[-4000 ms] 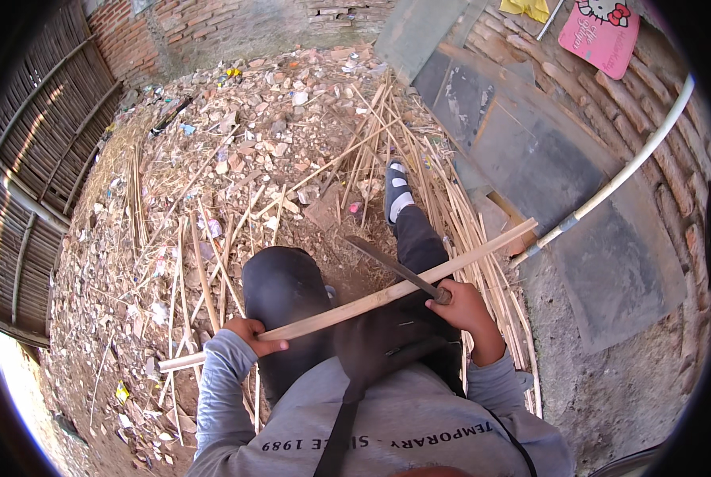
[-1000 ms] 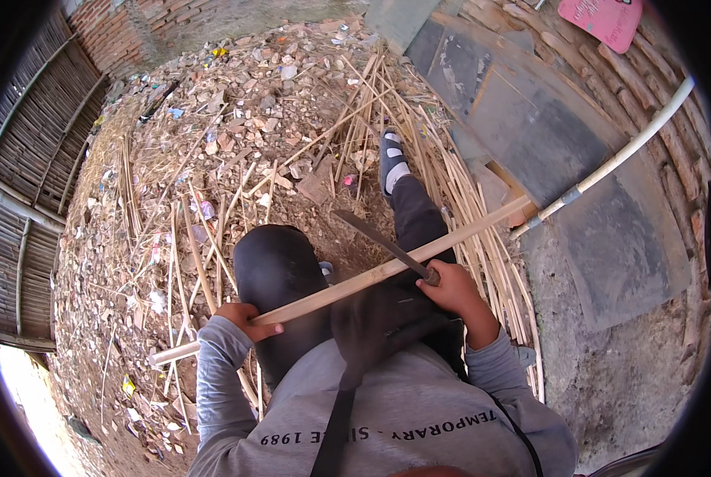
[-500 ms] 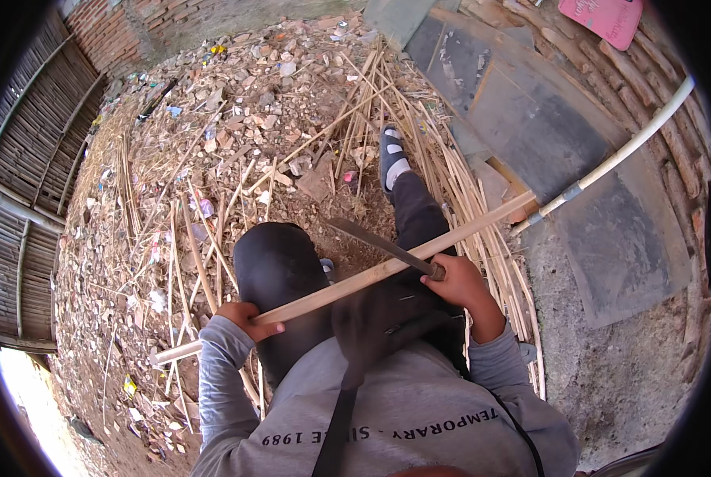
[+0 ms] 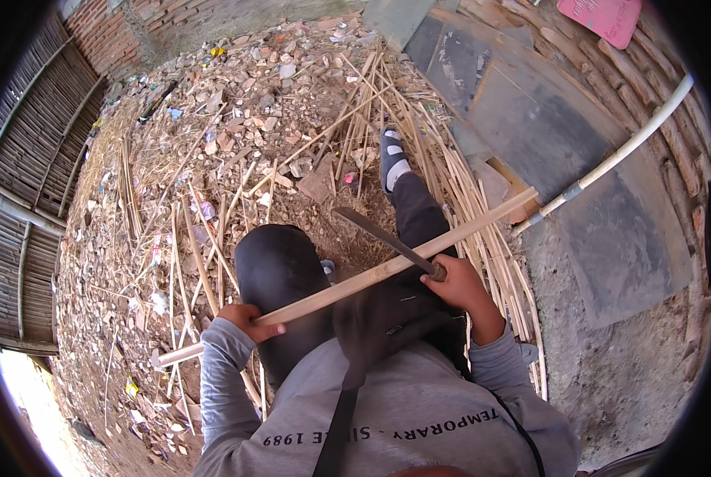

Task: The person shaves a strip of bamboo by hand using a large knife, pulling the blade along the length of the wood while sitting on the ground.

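A long split-bamboo strip [image 4: 347, 286] slants across my lap, its right end farther away than its left. My left hand [image 4: 250, 323] is closed around it near its left part, thumb along the near side. My right hand [image 4: 455, 283] grips the handle of a machete [image 4: 377, 232]. Its dark blade crosses above the strip and points away to the left, past my bent left knee. Whether the edge touches the bamboo I cannot tell.
Bamboo strips [image 4: 482, 211] lie in a long pile by my right leg, and more [image 4: 200, 254] lie to the left. Rubble [image 4: 236, 119] covers the ground. Dark flat sheets [image 4: 546, 119] and a pale pipe [image 4: 633, 143] are at right; a bamboo wall [image 4: 25, 159] stands left.
The machete's blade has shifted slightly, its tip now a little farther away and to the right. My left hand and the bamboo strip have barely moved.
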Motion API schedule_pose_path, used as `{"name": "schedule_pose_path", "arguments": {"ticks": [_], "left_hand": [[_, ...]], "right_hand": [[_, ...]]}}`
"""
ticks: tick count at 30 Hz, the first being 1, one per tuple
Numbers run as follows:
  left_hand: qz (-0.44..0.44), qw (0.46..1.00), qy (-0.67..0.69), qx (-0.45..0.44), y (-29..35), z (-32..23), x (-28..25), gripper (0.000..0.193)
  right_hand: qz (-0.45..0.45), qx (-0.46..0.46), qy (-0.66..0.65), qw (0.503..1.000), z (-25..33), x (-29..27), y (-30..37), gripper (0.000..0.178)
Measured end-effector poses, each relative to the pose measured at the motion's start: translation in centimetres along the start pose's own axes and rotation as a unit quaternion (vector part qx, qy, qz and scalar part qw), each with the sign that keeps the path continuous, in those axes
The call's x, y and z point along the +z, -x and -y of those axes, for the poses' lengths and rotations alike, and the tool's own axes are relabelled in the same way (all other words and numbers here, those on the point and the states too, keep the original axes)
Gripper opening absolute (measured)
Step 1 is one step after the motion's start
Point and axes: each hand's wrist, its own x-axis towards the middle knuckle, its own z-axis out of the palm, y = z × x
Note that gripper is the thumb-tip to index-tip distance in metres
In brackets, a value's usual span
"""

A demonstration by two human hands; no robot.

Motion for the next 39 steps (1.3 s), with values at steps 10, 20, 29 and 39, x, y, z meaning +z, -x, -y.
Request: {"name": "schedule_pose_path", "arguments": {"ticks": [10, 20, 29, 39], "left_hand": [[0.028, 0.999, -0.009, -0.034, 0.04, -0.73, -0.59, 0.078], [0.019, 0.999, 0.013, -0.027, 0.04, -0.35, -0.38, 0.077], [0.037, 0.998, 0.012, -0.04, 0.18, -0.92, -0.78, 0.078], [0.003, 1.0, 0.025, -0.002, 0.11, -0.09, -0.15, 0.081]], "right_hand": [[-0.001, -0.006, -0.014, 1.0, -0.69, 0.67, 0.08, 0.03], [0.0, -0.014, -0.03, 0.999, -0.76, 0.82, 0.1, 0.031], [-0.001, -0.016, -0.035, 0.999, -0.94, 0.95, 0.09, 0.032], [0.006, -0.008, -0.038, 0.999, -0.92, 0.87, 0.13, 0.034]]}}
